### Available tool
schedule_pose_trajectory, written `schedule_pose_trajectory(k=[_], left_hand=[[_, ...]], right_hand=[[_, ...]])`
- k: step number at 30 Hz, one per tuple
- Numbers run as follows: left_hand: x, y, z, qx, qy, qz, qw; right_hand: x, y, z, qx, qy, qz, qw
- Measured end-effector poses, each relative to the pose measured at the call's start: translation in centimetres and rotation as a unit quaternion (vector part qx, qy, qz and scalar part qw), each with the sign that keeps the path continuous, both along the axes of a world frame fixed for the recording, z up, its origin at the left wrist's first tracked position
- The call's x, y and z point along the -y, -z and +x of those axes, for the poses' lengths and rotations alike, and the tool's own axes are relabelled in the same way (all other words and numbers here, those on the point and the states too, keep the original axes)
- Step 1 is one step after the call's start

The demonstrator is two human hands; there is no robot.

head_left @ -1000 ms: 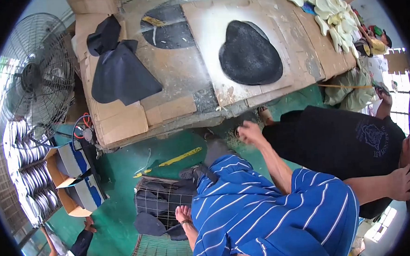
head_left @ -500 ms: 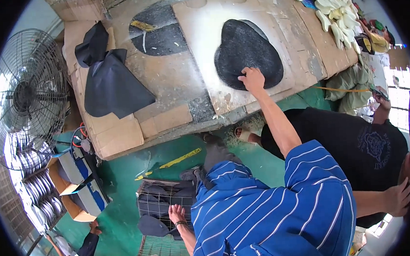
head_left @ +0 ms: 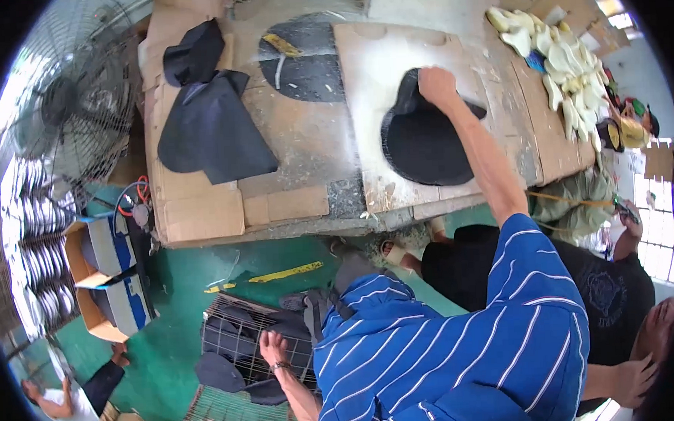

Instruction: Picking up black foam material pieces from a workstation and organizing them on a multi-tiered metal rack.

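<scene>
My right hand is closed on the far edge of a black rounded sheet. Where I hold it, the sheet is bent up and folded, and a pointed corner sticks out to the right under my wrist. It lies on a cardboard panel dusted with white spray. Low on the left, my left hand hangs at the wire basket, fingers loosely bent and apart, holding nothing I can see. Several dark pieces lie in and beside that basket.
More black cut sheets lie on the table's left. Cream moulded pieces are heaped at the far right. A big fan and open boxes stand left. A person in black is close on my right; another sits lower left.
My right hand has moved from the sheet's near edge to its far side, folding the black sheet up and away. My left hand stays by the wire basket. The view has shifted.
</scene>
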State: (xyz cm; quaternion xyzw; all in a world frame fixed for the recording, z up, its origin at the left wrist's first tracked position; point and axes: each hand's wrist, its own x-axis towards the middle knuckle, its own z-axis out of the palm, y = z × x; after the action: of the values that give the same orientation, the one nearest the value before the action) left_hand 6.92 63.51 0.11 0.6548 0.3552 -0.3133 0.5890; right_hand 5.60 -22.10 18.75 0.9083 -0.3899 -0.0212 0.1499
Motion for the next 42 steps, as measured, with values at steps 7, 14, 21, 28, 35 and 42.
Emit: schedule_pose_trajectory(k=[7, 14, 21, 28, 35, 42], left_hand=[[12.3, -9.7, 6.9, 0.181, 0.1, -0.117, 0.971], [21.0, -23.0, 7.6, 0.192, 0.114, -0.415, 0.882], [13.8, -20.3, 6.1, 0.21, -0.281, -0.468, 0.811], [-2.5, -13.7, -3.7, 0.272, -0.57, -0.142, 0.762], [-16.1, -7.5, -11.3, 0.319, -0.709, -0.126, 0.615], [-29.1, -1.3, -20.0, 0.32, -0.794, -0.033, 0.516]], right_hand=[[-9.1, -16.3, 16.0, 0.084, -0.212, -0.11, 0.967], [-34.6, -21.5, 21.7, 0.156, -0.421, 0.071, 0.891], [-60.4, -14.7, 17.2, -0.023, -0.589, 0.26, 0.765], [-79.5, -4.0, 10.6, -0.187, -0.665, 0.393, 0.607], [-94.1, 2.9, 4.9, -0.331, -0.562, 0.533, 0.539], [-99.3, 9.8, 4.2, -0.349, -0.5, 0.531, 0.588]])
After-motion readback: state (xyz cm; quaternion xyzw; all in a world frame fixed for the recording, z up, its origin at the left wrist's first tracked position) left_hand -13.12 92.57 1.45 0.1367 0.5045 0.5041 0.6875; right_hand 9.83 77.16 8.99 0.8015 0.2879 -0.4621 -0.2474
